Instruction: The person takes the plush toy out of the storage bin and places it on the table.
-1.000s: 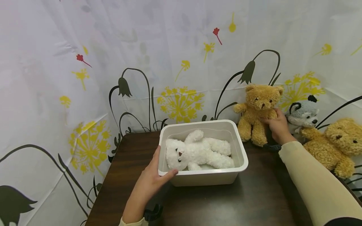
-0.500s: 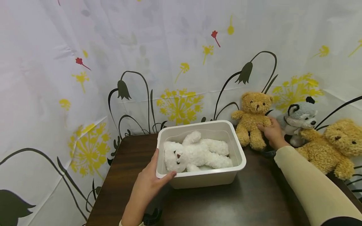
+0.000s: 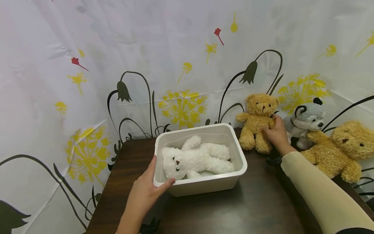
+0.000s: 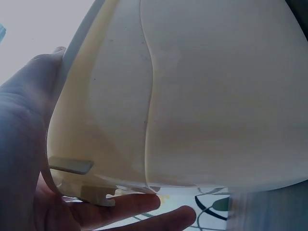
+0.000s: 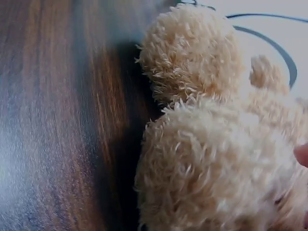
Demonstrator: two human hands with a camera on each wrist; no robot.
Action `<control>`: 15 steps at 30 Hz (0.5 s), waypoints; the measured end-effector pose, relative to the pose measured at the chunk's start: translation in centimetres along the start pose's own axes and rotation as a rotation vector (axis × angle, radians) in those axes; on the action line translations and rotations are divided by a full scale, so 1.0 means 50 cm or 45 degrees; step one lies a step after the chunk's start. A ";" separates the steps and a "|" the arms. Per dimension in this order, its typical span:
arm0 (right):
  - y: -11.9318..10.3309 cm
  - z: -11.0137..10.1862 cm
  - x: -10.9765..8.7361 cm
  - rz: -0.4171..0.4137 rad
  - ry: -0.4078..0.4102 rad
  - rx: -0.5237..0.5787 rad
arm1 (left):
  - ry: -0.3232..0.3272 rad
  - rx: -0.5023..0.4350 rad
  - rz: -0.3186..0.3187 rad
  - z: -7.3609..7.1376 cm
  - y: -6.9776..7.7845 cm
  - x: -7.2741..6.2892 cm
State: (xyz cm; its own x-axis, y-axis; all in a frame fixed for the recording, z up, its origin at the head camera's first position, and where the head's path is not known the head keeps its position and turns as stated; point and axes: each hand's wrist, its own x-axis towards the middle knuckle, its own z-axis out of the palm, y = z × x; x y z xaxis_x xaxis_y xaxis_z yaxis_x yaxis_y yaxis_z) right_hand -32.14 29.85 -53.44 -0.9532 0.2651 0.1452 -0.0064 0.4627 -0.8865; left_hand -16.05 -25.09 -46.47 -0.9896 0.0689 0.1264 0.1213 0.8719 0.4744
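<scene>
My left hand (image 3: 143,191) grips the near left corner of a white plastic bin (image 3: 204,188), the thumb at the front rim and the fingers along the left side. In the left wrist view, fingers (image 4: 168,219) show below the bin's outer wall (image 4: 216,96). A white teddy bear (image 3: 201,159) lies on its back inside, head to the left. Right of the bin, a golden-brown teddy bear (image 3: 254,125) is upright against the backdrop. My right hand (image 3: 276,135) holds it at its side. Its fluffy legs (image 5: 207,168) fill much of the right wrist view.
A grey-and-white plush dog (image 3: 306,120) sits right of my right hand. Beside it, a second golden-brown teddy bear (image 3: 336,152) leans at the table's right edge. The dark wooden table (image 3: 219,211) backs onto a white flowered curtain (image 3: 175,48).
The bin and my left hand have shifted slightly left. The held brown bear has come a little left and its head is lower, with my right hand still on its side.
</scene>
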 end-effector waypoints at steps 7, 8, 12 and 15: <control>-0.110 0.034 -0.019 -0.180 0.258 0.043 | 0.022 0.050 -0.002 -0.013 -0.013 -0.012; -0.133 0.039 -0.022 -0.219 0.275 0.094 | 0.023 0.053 0.001 -0.015 -0.014 -0.014; -0.245 0.053 -0.033 -0.319 0.318 0.350 | 0.026 0.061 -0.001 -0.019 -0.021 -0.020; -0.333 0.068 -0.045 -0.389 0.341 0.505 | 0.026 0.071 -0.006 -0.023 -0.025 -0.021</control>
State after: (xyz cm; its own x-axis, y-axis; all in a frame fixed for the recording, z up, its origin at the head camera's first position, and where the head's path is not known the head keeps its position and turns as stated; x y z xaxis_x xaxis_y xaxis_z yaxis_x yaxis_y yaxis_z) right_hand -30.90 18.67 -40.52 -0.7806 0.3986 0.4815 -0.4322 0.2122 -0.8764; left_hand -15.08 -26.81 -46.18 -0.9883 0.0552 0.1421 0.1113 0.8980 0.4258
